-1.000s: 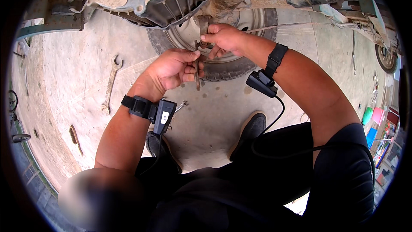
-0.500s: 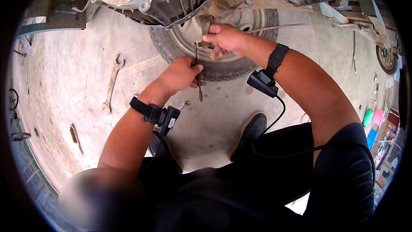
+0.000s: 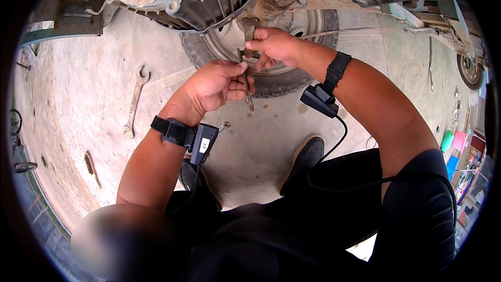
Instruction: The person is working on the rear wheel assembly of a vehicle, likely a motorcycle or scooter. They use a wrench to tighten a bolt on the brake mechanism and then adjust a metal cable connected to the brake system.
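My left hand (image 3: 214,86) is closed round a thin, rusty metal rod (image 3: 248,98) with a short sideways end at its top. That top end meets a small bolt-like joint at the foot of a flat metal lever (image 3: 249,30). My right hand (image 3: 276,47) pinches the lever's lower end between thumb and fingers, its other fingers curled below. Behind both hands is a wheel with a dark tyre (image 3: 194,52) and a dusty pale rim. The exact contact between rod and joint is too small to make out.
A ribbed, dusty engine casing (image 3: 209,8) hangs above. On the concrete floor to the left lie a large open-ended wrench (image 3: 136,102) and a wire brush (image 3: 91,167). A smaller wrench (image 3: 224,125) lies partly hidden beside my left wrist. My shoes (image 3: 305,159) stand close below.
My left hand has turned over, with its fingers now showing under the rod, and has shifted slightly. The rod's lower end has swung right. My right hand stays at the lever.
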Available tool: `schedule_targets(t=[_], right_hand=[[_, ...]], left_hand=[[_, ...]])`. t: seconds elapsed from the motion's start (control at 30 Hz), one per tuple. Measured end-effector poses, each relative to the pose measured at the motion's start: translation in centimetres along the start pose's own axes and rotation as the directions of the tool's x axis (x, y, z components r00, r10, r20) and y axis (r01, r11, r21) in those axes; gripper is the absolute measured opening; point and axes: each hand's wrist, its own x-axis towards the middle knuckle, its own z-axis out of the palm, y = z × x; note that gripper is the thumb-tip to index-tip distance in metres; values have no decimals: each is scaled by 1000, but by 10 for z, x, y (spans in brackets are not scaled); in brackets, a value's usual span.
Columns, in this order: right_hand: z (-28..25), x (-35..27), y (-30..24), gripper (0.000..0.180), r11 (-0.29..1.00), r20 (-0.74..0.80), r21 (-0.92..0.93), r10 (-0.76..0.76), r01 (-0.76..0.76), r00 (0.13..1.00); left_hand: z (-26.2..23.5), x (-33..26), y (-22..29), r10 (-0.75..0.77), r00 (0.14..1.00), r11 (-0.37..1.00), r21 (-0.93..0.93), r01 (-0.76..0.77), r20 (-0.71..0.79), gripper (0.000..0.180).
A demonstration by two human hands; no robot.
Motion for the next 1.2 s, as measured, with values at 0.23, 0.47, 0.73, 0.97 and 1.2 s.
schedule_targets(t=[0.23,0.47,0.73,0.97,1.2], right_hand=[[0,3,0,26,1000,6,-21,-2,2,1000],[-2,-1,3,27,1000,-15,-9,-1,1,1000],[0,1,1,27,1000,6,-2,-4,4,1000],[0,1,1,25,1000,-1,5,2,-2,1000],[1,1,0,24,1000,2,0,-4,4,1000]], left_hand=[[-3,1,5,-29,999,996,-86,27,-24,24],[7,5,-5,13,998,999,47,-9,-68,24],[-3,24,-34,213,958,660,752,2,-190,23],[12,1,-18,58,984,907,422,18,-167,25],[4,-3,-1,-22,998,992,120,30,-66,26]])
